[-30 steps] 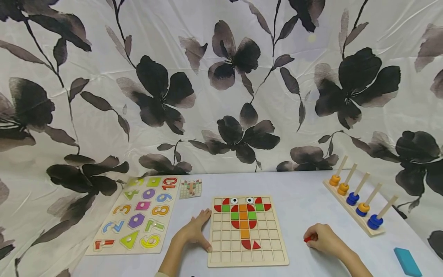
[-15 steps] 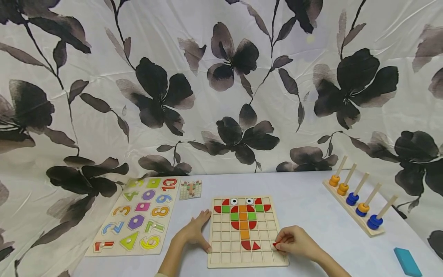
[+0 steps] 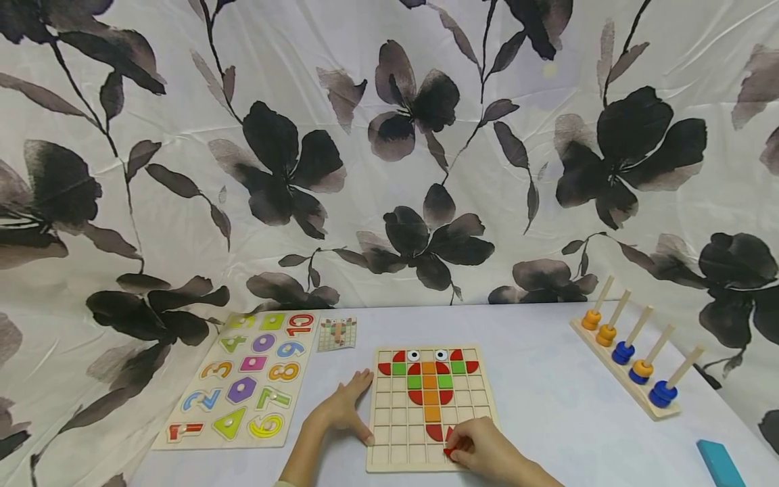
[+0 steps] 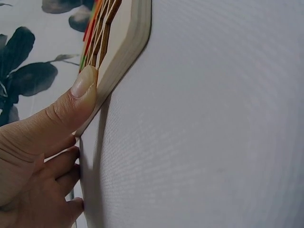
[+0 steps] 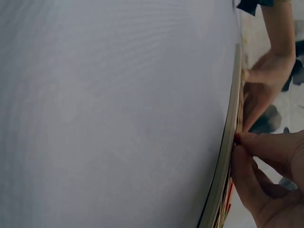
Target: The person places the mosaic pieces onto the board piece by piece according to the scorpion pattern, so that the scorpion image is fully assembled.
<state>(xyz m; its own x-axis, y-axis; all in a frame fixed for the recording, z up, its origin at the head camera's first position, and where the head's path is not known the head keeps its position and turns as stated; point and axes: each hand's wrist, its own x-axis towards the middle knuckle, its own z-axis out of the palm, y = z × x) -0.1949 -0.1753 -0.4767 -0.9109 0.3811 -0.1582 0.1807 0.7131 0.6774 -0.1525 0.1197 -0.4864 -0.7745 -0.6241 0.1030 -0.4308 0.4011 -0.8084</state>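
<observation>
A square wooden grid board (image 3: 395, 456) lies on the table, with red, green and orange pieces and two eye pieces set in its cells. My left hand (image 3: 342, 410) rests at the board's left side, fingers spread and thumb on the edge; in the left wrist view the thumb (image 4: 83, 88) touches the board's rim. Over the lower right of the board, my right hand (image 3: 487, 448) pinches a small red piece (image 3: 448, 452) between thumb and fingertips. In the right wrist view only a bit of that red piece (image 5: 237, 138) shows. Its shape is mostly hidden.
A number and shape puzzle board (image 3: 234, 412) lies at the left, with a small pattern card (image 3: 337, 333) beside it. At the right stand a peg stacker (image 3: 633, 372) with orange and blue rings and a teal block (image 3: 721, 462). A floral cloth (image 3: 420, 169) hangs behind.
My right hand has moved left from the bare table to over the grid board's lower rows, carrying the red piece. My left hand stays at the board's left edge.
</observation>
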